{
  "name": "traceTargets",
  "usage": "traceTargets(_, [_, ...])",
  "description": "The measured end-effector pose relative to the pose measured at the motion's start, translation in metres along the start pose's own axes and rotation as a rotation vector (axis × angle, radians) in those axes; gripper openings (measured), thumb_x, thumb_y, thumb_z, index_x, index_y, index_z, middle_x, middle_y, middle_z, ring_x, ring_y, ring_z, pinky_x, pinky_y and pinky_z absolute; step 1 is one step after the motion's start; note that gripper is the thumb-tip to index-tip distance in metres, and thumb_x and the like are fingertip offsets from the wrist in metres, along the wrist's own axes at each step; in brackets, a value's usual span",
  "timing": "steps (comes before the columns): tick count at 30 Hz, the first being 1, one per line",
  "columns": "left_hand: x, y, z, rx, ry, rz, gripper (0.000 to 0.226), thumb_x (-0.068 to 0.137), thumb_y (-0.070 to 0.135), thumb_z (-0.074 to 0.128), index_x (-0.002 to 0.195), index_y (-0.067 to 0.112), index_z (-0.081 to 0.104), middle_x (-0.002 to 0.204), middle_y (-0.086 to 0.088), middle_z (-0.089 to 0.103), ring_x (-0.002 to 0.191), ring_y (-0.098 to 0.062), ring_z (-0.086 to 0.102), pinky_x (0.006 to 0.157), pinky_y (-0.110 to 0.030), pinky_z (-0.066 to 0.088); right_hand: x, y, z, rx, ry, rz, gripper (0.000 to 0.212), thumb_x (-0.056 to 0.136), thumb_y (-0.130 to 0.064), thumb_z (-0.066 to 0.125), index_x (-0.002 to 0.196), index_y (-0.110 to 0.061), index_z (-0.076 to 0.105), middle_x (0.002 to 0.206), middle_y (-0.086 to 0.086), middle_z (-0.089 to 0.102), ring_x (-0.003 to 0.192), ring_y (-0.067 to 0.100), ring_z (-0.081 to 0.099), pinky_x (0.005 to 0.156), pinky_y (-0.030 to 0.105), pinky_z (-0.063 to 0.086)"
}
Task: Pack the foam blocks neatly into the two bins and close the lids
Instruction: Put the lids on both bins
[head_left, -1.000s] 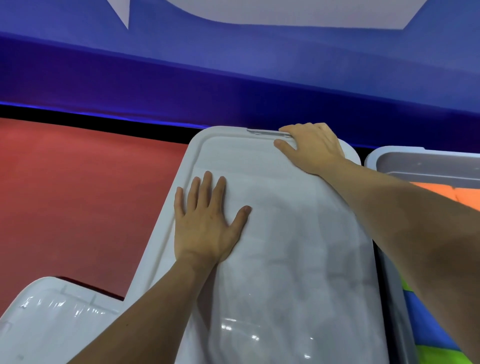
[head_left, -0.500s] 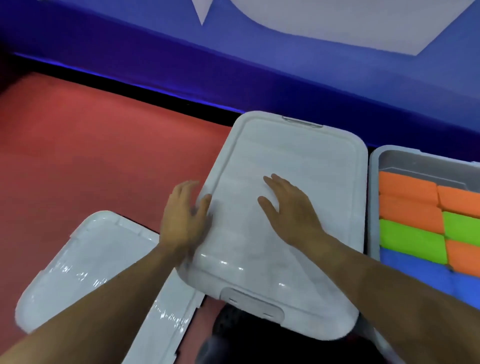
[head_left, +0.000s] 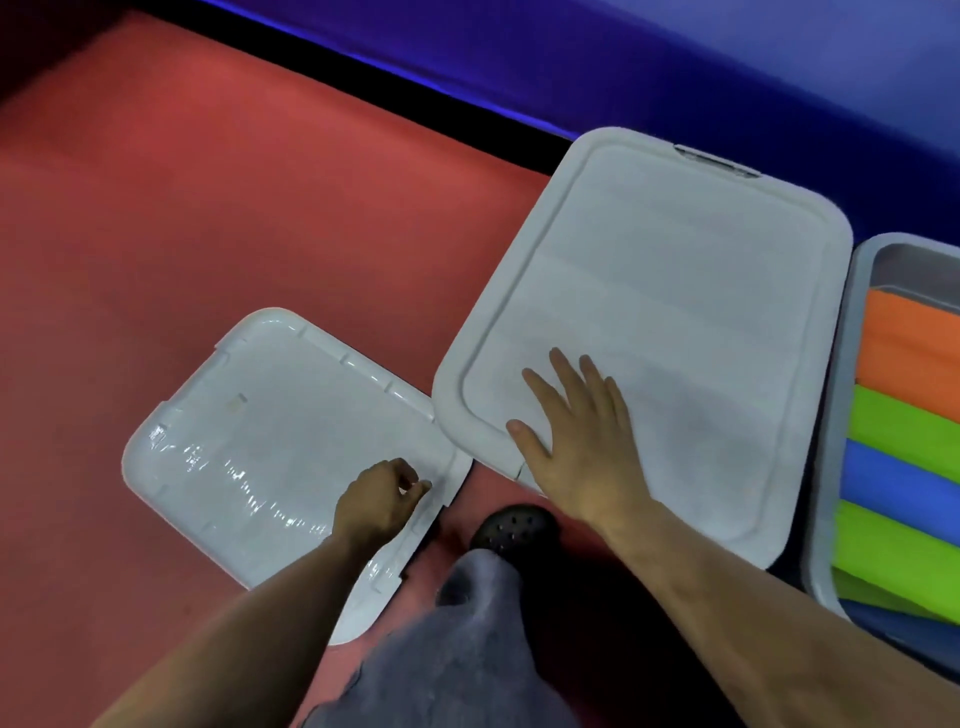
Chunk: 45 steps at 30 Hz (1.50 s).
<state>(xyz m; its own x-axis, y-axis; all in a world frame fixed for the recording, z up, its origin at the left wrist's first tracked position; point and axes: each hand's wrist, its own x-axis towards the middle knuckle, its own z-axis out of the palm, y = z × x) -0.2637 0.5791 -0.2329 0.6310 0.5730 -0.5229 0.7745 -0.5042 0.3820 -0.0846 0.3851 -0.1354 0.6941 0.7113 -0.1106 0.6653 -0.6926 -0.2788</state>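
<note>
Fingers (head_left: 566, 374) of right hand (head_left: 582, 441) flat on closed bin lid (head_left: 675, 312).

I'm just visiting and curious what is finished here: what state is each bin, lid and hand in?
White plastic bin on the left: lid on.
Grey plastic bin on the right: uncovered, filled with orange, green and blue foam blocks.
Loose clear plastic lid: flat on the red floor.
Left hand: pinching the loose lid's edge.
Right hand: flat on the closed lid.
</note>
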Motion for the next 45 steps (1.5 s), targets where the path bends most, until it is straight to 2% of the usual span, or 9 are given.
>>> traceTargets(4, [0.014,0.003,0.034,0.065,-0.098,-0.029,0.029,0.090,0.057,0.063,0.101,0.030,0.067,0.107,0.010,0.068,0.104,-0.021,0.064,0.078,-0.030,0.046,0.001,0.002,0.003,-0.031,0.033,-0.004,0.066,0.098,-0.066,0.026,0.156,-0.035,0.032,0.170,-0.004,0.013,0.157,0.023,0.005,0.127,0.045,0.008])
traceTargets(19, [0.046,0.012,0.080,0.123,-0.045,-0.033,0.027,0.091,0.047,0.060,0.095,0.022,0.069,0.101,-0.002,0.071,0.097,-0.029,0.066,0.075,-0.033,0.049,0.005,0.004,0.012,0.001,0.059,-0.007,0.062,0.098,-0.063,0.034,0.154,-0.035,0.039,0.169,-0.005,0.016,0.157,0.022,0.007,0.126,0.047,0.010])
traceTargets(25, [0.035,0.006,0.013,0.002,0.110,-0.064,0.021,0.090,0.045,0.065,0.089,0.024,0.068,0.091,0.002,0.070,0.090,-0.028,0.067,0.074,-0.034,0.050,0.006,0.007,0.009,0.001,0.003,0.005,0.066,0.097,-0.067,0.026,0.157,-0.038,0.031,0.170,-0.007,0.010,0.157,0.020,0.001,0.127,0.045,0.005])
traceTargets(30, [0.016,0.007,-0.085,0.003,0.338,0.052,0.022,0.094,0.045,0.064,0.090,0.025,0.070,0.087,0.004,0.074,0.086,-0.027,0.068,0.073,-0.035,0.052,0.006,0.004,-0.007,0.070,-0.130,0.006,0.074,0.092,-0.073,0.017,0.159,-0.042,0.019,0.170,-0.011,-0.003,0.156,0.016,-0.012,0.126,0.043,-0.007])
traceTargets(32, [0.009,0.014,-0.126,-0.012,0.405,0.056,0.022,0.095,0.043,0.065,0.089,0.023,0.070,0.082,0.004,0.073,0.083,-0.027,0.069,0.071,-0.035,0.051,0.009,0.002,-0.020,0.098,-0.222,0.025,0.072,0.096,-0.073,0.024,0.160,-0.041,0.014,0.170,-0.012,-0.007,0.156,0.016,-0.015,0.126,0.043,-0.009])
traceTargets(34, [0.002,0.023,-0.167,-0.038,0.453,0.066,0.022,0.096,0.042,0.064,0.084,0.023,0.066,0.075,0.006,0.071,0.078,-0.025,0.068,0.068,-0.035,0.051,0.010,-0.004,-0.040,0.157,-0.257,0.074,0.069,0.099,-0.068,0.030,0.160,-0.040,0.015,0.170,-0.012,-0.001,0.157,0.016,-0.007,0.127,0.045,-0.005])
traceTargets(39, [-0.036,0.071,-0.258,-0.163,0.609,0.158,0.020,0.096,0.034,0.066,0.084,0.018,0.065,0.073,0.013,0.065,0.068,-0.008,0.058,0.066,-0.032,0.040,0.006,-0.026,-0.108,0.311,-0.126,0.118,0.065,0.102,-0.062,0.033,0.160,-0.036,0.020,0.170,-0.011,0.010,0.156,0.014,0.011,0.127,0.045,0.005])
traceTargets(43, [-0.076,0.125,-0.315,-0.325,0.738,0.257,0.021,0.094,0.034,0.070,0.089,0.014,0.065,0.074,0.012,0.062,0.072,-0.016,0.059,0.070,-0.031,0.041,-0.001,-0.043,-0.173,0.387,-0.023,0.105,0.064,0.103,-0.060,0.038,0.160,-0.037,0.021,0.169,-0.010,0.013,0.155,0.016,0.016,0.126,0.042,0.014])
traceTargets(45, [-0.099,0.154,-0.338,-0.398,0.782,0.338,0.024,0.093,0.037,0.071,0.092,0.013,0.066,0.078,0.011,0.063,0.074,-0.012,0.059,0.070,-0.028,0.042,-0.009,-0.049,-0.203,0.435,0.035,0.105,0.066,0.102,-0.061,0.039,0.160,-0.037,0.021,0.169,-0.008,0.016,0.154,0.017,0.019,0.124,0.041,0.020])
